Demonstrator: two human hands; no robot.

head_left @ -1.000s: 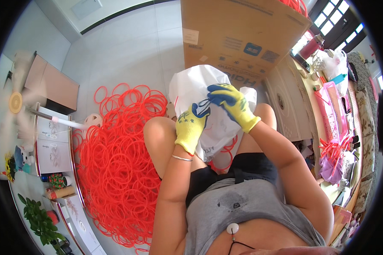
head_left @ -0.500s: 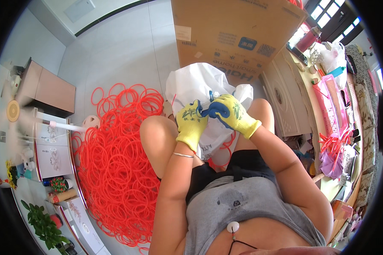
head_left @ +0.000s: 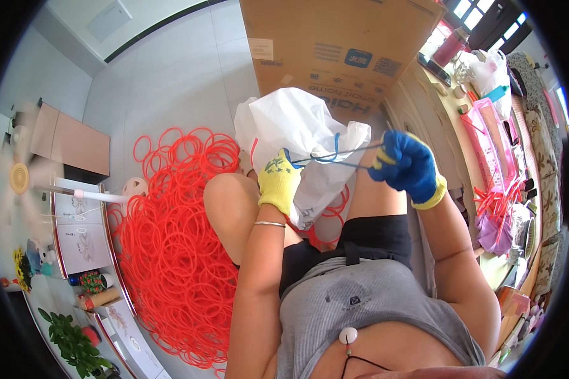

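Observation:
A blue string stretches between my two hands across a white plastic bag that stands between my knees. My left hand, in a yellow glove with blue palm, is closed on the string at the bag's gathered part. To the right, my right hand, in a matching glove with its blue palm side showing, is closed on the string's other end and pulls it taut. A loop of the string lies over the bag's middle. Some red rings show beneath the bag; whether they lie inside it I cannot tell.
A large heap of red rings covers the floor at my left. Ahead stands a big cardboard box. A cluttered table at right carries a pink basket and a pink flask. At far left are a fan and cabinets.
My right hand has moved away from my left, to the right, drawing the blue string out between them. My left hand has stayed near the bag. The view has shifted slightly.

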